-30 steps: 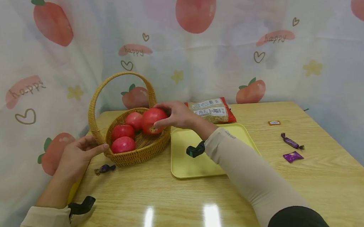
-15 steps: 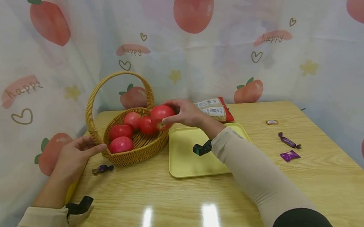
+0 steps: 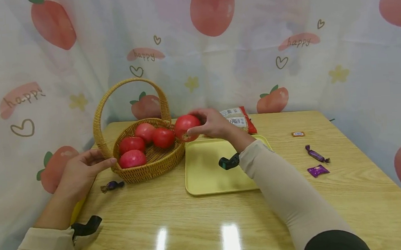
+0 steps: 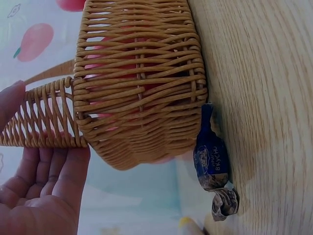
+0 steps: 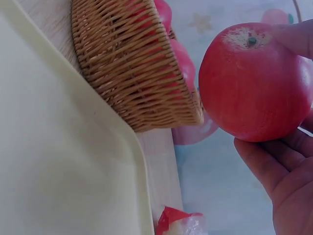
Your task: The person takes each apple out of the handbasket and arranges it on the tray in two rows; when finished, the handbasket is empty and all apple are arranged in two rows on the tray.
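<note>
Flanking the work, snack packet [image 3: 239, 118] behind yellow tray [image 3: 211, 175], candies [image 3: 317, 162] right, right hand [image 3: 211, 123] grasping apple [image 3: 185, 127] above basket [image 3: 147, 165] rim beside tray, left hand [image 3: 80, 173] relaxed, fingers touching basket.

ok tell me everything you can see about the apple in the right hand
The apple is round, smooth, red and faintly speckled, with a pale russet patch around a small dark stem pit, seen in the right wrist view. The right hand grips it with fingers and thumb curled round it. It is in the air, beside the wicker basket's rim, over the yellow tray's far edge.
</note>
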{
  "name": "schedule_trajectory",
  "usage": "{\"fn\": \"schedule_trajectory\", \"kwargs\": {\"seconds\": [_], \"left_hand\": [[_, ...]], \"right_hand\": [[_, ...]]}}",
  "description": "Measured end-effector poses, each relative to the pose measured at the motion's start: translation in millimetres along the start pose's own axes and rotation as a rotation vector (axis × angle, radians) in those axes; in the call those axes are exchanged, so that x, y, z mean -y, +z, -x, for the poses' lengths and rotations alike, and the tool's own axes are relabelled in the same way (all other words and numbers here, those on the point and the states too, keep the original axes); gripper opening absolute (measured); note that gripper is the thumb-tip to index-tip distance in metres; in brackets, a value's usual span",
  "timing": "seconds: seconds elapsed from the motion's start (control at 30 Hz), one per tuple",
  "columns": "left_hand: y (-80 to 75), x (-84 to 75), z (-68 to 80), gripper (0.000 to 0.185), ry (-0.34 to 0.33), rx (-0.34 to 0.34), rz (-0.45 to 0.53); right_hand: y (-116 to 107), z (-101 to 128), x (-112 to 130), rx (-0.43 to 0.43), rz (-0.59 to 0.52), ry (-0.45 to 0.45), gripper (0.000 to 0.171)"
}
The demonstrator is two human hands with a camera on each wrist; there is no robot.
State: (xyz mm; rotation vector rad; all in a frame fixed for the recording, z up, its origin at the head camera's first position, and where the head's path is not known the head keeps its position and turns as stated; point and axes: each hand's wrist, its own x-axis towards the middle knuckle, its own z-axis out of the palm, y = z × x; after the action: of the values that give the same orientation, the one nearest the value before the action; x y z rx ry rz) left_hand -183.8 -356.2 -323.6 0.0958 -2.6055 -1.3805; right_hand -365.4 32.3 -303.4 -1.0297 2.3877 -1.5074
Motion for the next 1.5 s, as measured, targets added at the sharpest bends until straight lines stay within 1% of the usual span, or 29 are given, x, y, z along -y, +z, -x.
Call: {"fn": "schedule_trajectory", "kwargs": {"seconds": [0.27, 0.5, 0.7, 0.77, 1.0, 1.13, 1.33, 1.5], "left_hand": [[-0.7, 1.6, -1.8, 0.048, -0.001, -0.002, 0.018], [-1.4, 1.5, -1.0, 0.050, -0.001, -0.006, 0.012], [-0.3, 1.2, -0.2, 0.048, 0.011, -0.004, 0.028], [-0.1, 0.9, 0.2, 0.048, 0.012, -0.007, 0.028], [0.3, 1.0, -0.5, 0.052, 0.011, -0.002, 0.025], [0.5, 0.7, -0.5, 0.052, 0.020, -0.005, 0.013], [0.1, 0.5, 0.0, 0.051, 0.018, -0.002, 0.002], [0.2, 0.0, -0.1, 0.049, 0.019, 0.001, 0.011]], "right_hand": [[-4.7, 4.0, -11.1, 0.011, -0.005, 0.025, 0.063], [-7.8, 6.8, -21.0, 0.019, 0.008, 0.053, 0.061], [-11.2, 9.9, -31.8, 0.020, 0.030, 0.109, 0.066], [-11.4, 9.9, -36.0, 0.025, 0.043, 0.123, 0.065], [-8.7, 11.1, -49.6, 0.041, 0.062, 0.175, 0.064], [-6.2, 10.2, -55.8, 0.048, 0.049, 0.173, 0.063], [-1.5, 8.9, -60.0, 0.064, 0.071, 0.199, 0.066], [2.5, 8.2, -61.1, 0.085, 0.084, 0.213, 0.067]]}}
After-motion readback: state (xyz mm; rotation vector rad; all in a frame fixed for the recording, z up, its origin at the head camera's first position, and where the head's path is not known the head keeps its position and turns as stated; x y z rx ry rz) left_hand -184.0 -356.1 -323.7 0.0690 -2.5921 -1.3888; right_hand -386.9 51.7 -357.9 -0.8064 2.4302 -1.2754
